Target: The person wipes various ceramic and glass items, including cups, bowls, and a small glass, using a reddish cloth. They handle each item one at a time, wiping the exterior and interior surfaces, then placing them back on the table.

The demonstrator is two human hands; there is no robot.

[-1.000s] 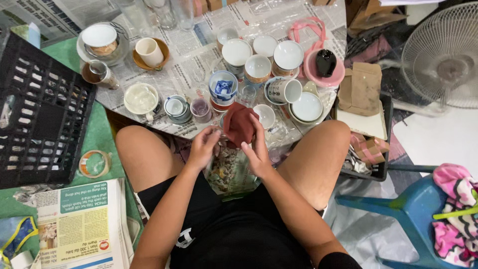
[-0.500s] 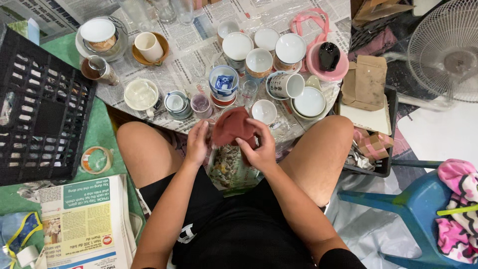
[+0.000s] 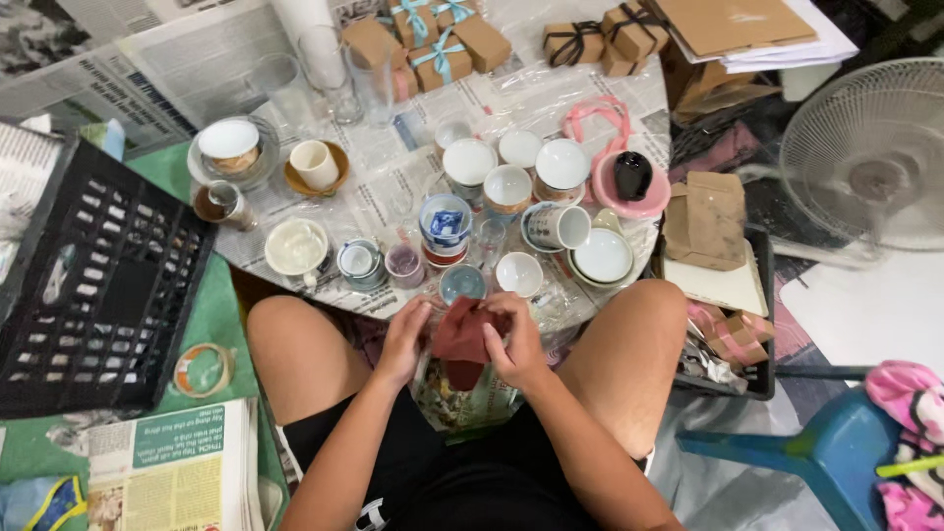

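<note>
I sit with knees apart in front of a low round table (image 3: 393,187) covered in newspaper. Between my knees stands a clear glass jar (image 3: 462,398) with a patterned look. A dark red cloth (image 3: 460,339) is stuffed into its mouth. My left hand (image 3: 405,339) grips the jar's left side near the rim. My right hand (image 3: 518,342) presses the cloth at the jar's top from the right.
Many cups, bowls and glasses crowd the table, with small gift boxes (image 3: 438,44) at the back. A black plastic crate (image 3: 93,285) lies left, a tape roll (image 3: 204,370) and newspaper (image 3: 167,472) beside it. A fan (image 3: 870,157) and blue stool (image 3: 836,452) stand right.
The view has tilted so more of the far table shows. Both hands stay on the jar and cloth; the cloth has been turned and pushed a little inside the jar's mouth.
</note>
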